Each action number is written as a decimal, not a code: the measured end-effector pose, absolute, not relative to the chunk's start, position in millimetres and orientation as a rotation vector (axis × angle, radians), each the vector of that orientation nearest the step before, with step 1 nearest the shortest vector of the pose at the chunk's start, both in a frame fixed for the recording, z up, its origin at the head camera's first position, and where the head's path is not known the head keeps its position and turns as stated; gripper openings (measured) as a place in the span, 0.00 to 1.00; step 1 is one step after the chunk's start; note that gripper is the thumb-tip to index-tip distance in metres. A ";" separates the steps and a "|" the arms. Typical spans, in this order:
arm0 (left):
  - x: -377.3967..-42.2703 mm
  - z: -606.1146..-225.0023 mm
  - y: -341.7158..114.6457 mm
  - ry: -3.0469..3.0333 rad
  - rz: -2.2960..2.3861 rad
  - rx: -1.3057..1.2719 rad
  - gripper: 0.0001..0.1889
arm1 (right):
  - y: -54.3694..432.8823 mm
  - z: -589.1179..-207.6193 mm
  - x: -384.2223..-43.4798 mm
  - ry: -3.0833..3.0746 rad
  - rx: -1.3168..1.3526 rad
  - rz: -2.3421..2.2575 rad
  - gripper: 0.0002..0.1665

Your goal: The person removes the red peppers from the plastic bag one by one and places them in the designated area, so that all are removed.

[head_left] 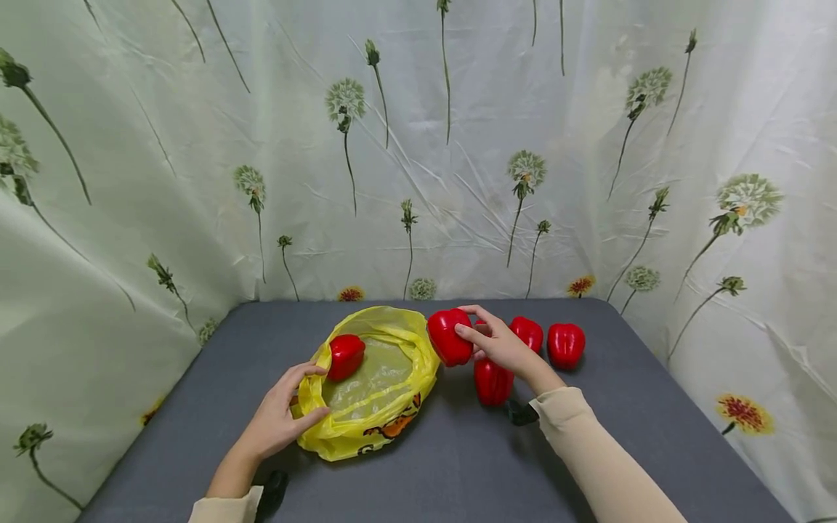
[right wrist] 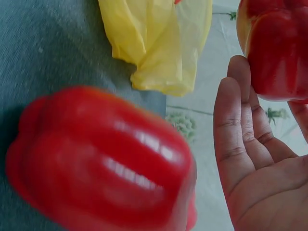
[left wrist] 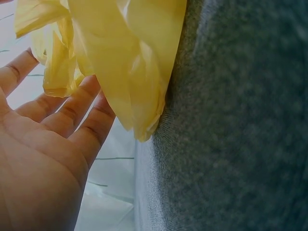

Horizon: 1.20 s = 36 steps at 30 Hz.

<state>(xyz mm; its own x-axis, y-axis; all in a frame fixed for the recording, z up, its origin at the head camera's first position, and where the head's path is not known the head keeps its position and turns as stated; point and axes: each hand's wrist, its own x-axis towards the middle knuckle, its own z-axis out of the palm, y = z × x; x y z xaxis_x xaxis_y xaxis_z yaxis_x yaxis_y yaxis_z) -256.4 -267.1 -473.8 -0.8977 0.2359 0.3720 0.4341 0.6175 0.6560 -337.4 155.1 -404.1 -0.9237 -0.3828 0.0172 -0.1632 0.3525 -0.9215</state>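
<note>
A yellow plastic bag [head_left: 392, 421] stands with its mouth spread wide on the left half of the table. One red bell pepper [head_left: 346, 356] shows inside its left rim. My left hand [head_left: 281, 410] is at that side of the bag, thumb and fingers spread apart. In the left wrist view its fairly straight fingers touch the yellow plastic [left wrist: 120, 62]. With thumb and fingertips my right hand [head_left: 503, 349] holds another red bell pepper [head_left: 450, 336], raised beside the bag's right rim. The right wrist view shows that held pepper [right wrist: 281, 53] at the fingertips.
Under and behind my right hand are several more red bell peppers, one standing close below it [head_left: 492, 381] and one farther right [head_left: 565, 345]. Grey cloth covers the table [head_left: 458, 465]. A flower-printed curtain [head_left: 471, 181] encloses its back and sides.
</note>
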 end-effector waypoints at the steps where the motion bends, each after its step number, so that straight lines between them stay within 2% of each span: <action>1: -256.1 -474.1 -267.5 -2.597 -1.149 -0.544 0.28 | 158.1 -404.5 -337.0 2.411 -0.495 -1.607 0.36; 12: -258.1 -476.1 -263.4 -2.577 -1.143 -0.576 0.29 | 194.4 -410.9 -329.1 2.352 -0.454 -1.741 0.35; 36: -254.2 -471.7 -263.4 -2.584 -1.125 -0.553 0.29 | 240.6 -425.7 -316.2 2.376 -0.295 -1.867 0.36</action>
